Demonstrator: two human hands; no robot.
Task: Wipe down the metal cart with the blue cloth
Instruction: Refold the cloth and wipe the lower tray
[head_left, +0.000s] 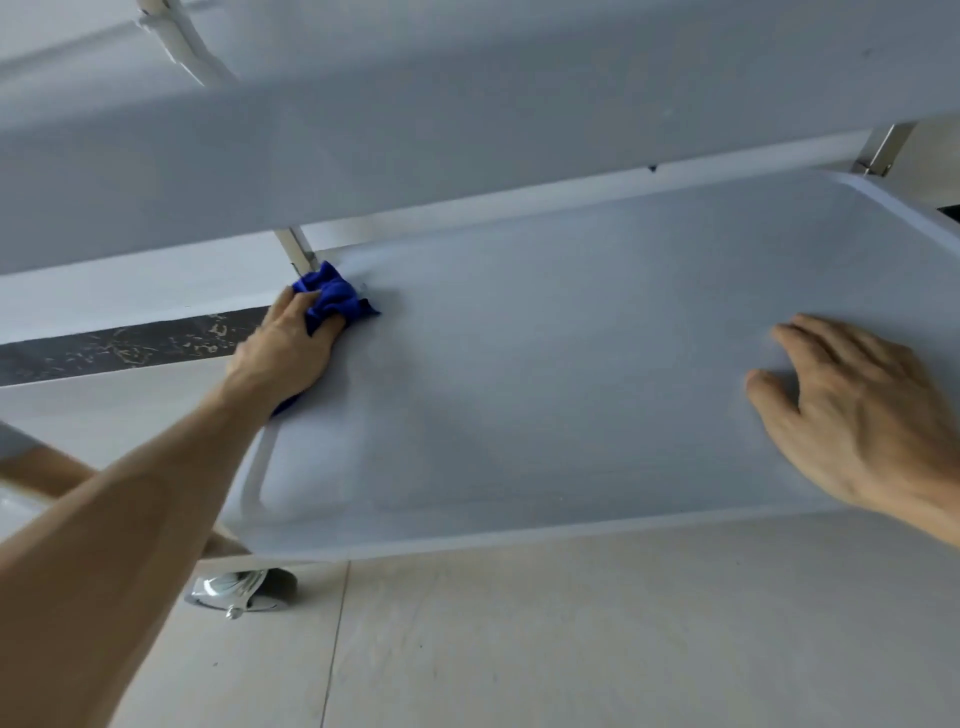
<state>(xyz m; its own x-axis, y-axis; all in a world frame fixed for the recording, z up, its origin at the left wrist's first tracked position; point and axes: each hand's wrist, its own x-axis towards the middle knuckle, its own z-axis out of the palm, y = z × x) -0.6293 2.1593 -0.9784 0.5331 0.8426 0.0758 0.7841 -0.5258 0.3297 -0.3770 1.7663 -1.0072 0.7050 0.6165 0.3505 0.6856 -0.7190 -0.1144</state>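
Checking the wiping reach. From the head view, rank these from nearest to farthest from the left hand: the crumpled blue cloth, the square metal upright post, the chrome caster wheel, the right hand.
1. Crumpled blue cloth: gripped by the left hand, far-left corner of the shelf.
2. Square metal upright post: just behind the cloth.
3. Chrome caster wheel: below the shelf's near-left corner.
4. Right hand: across the shelf, right side.
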